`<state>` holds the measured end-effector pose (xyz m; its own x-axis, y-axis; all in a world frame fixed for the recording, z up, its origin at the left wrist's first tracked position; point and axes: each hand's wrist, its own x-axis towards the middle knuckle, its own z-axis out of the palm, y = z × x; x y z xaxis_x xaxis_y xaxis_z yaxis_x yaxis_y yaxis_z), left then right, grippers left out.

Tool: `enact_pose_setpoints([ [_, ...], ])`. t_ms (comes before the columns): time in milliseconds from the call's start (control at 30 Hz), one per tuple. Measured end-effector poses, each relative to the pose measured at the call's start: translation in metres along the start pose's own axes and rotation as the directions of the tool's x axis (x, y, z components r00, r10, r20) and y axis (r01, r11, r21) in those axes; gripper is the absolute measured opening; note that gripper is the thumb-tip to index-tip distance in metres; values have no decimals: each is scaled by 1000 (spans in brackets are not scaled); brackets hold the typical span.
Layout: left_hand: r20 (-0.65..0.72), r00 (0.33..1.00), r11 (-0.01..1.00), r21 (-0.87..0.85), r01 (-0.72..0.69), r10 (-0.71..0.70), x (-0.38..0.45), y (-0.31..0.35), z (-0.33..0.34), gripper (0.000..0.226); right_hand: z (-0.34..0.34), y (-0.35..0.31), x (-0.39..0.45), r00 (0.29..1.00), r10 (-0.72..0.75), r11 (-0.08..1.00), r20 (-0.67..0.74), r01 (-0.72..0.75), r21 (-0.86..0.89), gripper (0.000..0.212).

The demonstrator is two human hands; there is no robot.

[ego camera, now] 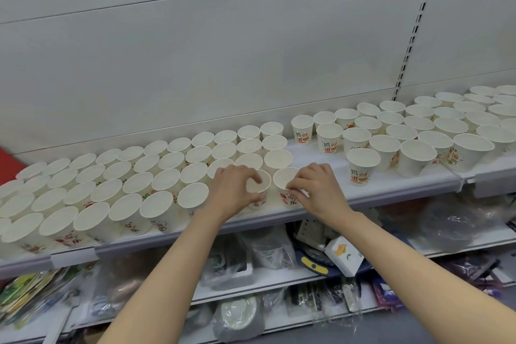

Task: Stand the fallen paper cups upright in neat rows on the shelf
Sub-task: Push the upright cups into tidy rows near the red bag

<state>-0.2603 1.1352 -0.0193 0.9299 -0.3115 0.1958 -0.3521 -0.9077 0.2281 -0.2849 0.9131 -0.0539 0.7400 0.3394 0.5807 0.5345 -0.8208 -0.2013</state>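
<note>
White paper cups with red and green print stand upright in rows on a pale shelf [321,205]. My left hand [231,190] grips the rim of one upright cup [261,186] at the right end of the left block's front row. My right hand [318,190] pinches the rim of the neighbouring cup [284,179] just to its right. The left block of cups [111,190] fills the shelf from the left edge to the middle. A second group of cups [418,131] stands at the right, with one cup [363,165] apart at its front.
A bare strip of shelf [315,159] lies between the two cup groups. The grey back panel [223,64] rises behind. Lower shelves hold plastic-wrapped goods [265,248], a small white box [344,255] and flat packets [30,293] at the left.
</note>
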Motion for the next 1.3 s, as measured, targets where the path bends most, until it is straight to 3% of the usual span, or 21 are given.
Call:
enact_pose_setpoints([
  [67, -16, 1000, 1000, -14, 19, -19, -1, 4, 2, 17, 1, -3, -1, 1000, 6, 1000, 2, -6, -1, 9],
  [233, -41, 999, 998, -55, 7, -9, -5, 8, 5, 15, 10, -8, -7, 996, 34, 999, -78, -33, 19, 14],
  [300, -70, 997, 999, -35, -20, 17, -8, 3, 8, 42, 13, -9, -10, 996, 54, 998, -70, -52, 33, 34],
  [400, 75, 997, 994, 114, 0, -9, -7, -2, 9, 101, 11, -5, -9, 991, 86, 996, 106, -85, -13, 70],
  [467, 197, 979, 981, 194, 16, -55, -2, -1, 9, 112, 10, -2, -4, 957, 116, 993, 267, -102, -65, 85],
  [567, 292, 954, 971, 237, -11, -61, 3, 4, 7, 107, 11, 2, 5, 916, 129, 990, 379, -98, -101, 92],
  [800, 296, 954, 972, 231, -32, -39, 1, 3, 8, 98, 15, 1, 12, 903, 184, 982, 387, -155, -106, 81],
  [900, 260, 965, 992, 127, -8, -25, 2, 1, 4, 91, 10, -1, 13, 905, 182, 983, 385, -175, -52, 83],
  [1000, 132, 991, 1000, -17, 1, 1, 13, -4, -6, 75, -13, 10, 13, 934, 206, 960, 292, -251, 126, 73],
  [1067, 35, 999, 999, -42, -20, 21, 27, -7, -14, 68, -28, 31, 15, 960, 254, 949, 119, -271, 163, 59],
  [1133, -10, 1000, 999, -35, -25, 25, 45, -6, -18, 57, -38, 63, 25, 948, 316, 947, -19, -314, 71, 38],
  [1167, -16, 1000, 999, -31, -17, 17, 56, -4, -18, 51, -40, 79, 34, 933, 359, 933, -20, -359, 2, 29],
  [1233, -9, 1000, 1000, -18, -5, 5, 81, 7, -14, 45, -40, 106, 54, 911, 403, 908, 86, -386, -166, 24],
  [1300, 22, 1000, 1000, 4, -13, 13, 109, 23, -6, 44, -33, 126, 71, 892, 392, 902, 225, -323, -288, 29],
])
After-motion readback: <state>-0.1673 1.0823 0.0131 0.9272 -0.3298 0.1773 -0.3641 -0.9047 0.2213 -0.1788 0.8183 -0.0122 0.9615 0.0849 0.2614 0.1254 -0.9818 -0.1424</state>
